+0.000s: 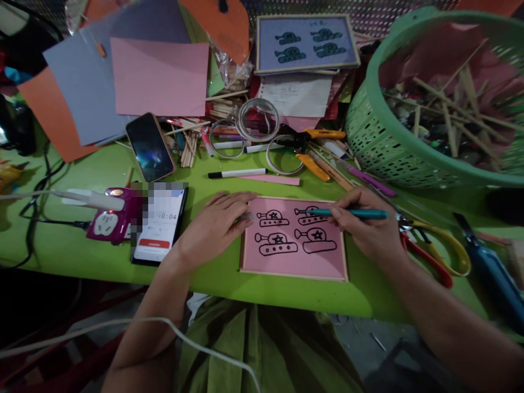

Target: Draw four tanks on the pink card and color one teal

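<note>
A pink sheet (301, 263) with a thin wooden stick frame lies on the table before me. Black outlines of tanks with stars are drawn on it in two rows. My right hand (360, 221) grips a teal marker pen (368, 214), its tip pointing left over the upper right tank drawing (313, 215). At the sheet's left edge rests my left hand (223, 218), palm down. Between its thumb and forefinger shows a small teal bit (240, 218) that looks like the pen's cap, mostly hidden by the fingers.
Above the sheet lie a black-and-white marker (237, 173), tape rolls (257, 120) and orange-handled scissors (315, 166). Left are two phones (150, 147) and a purple power socket (112, 221). A framed blue sheet (307, 43), green basket (380, 136) and red-yellow-handled scissors (434, 251) surround the work.
</note>
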Demonstrator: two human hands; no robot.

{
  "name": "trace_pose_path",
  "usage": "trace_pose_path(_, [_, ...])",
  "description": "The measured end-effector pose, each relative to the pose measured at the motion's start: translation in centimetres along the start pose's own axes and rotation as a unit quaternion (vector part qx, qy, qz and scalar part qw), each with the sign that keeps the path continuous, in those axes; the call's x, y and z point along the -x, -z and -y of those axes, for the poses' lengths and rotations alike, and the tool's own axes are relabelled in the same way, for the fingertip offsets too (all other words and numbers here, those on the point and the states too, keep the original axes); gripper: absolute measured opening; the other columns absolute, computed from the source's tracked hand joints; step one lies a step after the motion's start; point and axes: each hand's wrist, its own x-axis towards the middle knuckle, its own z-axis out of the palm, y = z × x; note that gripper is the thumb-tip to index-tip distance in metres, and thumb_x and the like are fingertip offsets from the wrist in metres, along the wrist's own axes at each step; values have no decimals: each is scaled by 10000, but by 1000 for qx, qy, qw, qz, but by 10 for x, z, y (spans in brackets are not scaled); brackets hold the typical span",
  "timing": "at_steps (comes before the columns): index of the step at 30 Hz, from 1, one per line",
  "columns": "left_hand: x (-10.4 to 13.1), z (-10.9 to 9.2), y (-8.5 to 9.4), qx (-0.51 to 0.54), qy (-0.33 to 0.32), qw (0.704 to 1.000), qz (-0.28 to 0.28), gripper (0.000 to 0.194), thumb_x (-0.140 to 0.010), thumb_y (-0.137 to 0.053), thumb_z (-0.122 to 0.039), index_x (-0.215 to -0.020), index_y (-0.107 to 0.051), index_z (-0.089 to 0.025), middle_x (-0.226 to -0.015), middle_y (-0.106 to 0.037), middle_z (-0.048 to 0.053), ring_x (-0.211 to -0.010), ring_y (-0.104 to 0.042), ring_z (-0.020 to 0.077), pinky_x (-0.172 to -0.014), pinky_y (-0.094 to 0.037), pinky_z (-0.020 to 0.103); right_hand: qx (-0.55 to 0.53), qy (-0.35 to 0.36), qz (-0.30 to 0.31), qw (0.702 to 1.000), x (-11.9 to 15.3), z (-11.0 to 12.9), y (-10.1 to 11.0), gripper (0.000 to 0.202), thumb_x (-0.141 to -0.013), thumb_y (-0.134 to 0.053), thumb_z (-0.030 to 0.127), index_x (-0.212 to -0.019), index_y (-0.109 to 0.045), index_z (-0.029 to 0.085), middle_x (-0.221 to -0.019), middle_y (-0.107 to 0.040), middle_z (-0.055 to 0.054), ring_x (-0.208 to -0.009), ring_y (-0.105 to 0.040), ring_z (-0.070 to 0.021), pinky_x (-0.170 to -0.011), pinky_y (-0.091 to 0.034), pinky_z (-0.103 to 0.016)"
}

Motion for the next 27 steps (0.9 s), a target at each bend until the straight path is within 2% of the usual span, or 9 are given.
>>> trace_pose_path(7, [0, 0, 0, -9, -8, 1000, -4, 253, -1088, -423, -348, -1121, -628, -203, -1518, -599, 83, -1377, -578, 252, -1222, -359, 503, -5, 11, 4, 1000, 0, 2, -1, 151, -826, -771, 233, -772, -631, 245, -672, -653, 9, -587, -609, -161, -525, -454, -290])
trace_pose_path(27, [0, 0, 0, -6, -2, 1000, -2, 261, -1086, -416, -352, -1133, -631, -211, -1531, -590, 72, -1378, -575, 248, -1216, -362, 492, -36, 0, 22, 999, 0, 4, -4, 135, -822, -751, 170, -776, -642, 236, -681, -676, 9, -602, -639, -149, -530, -470, -261])
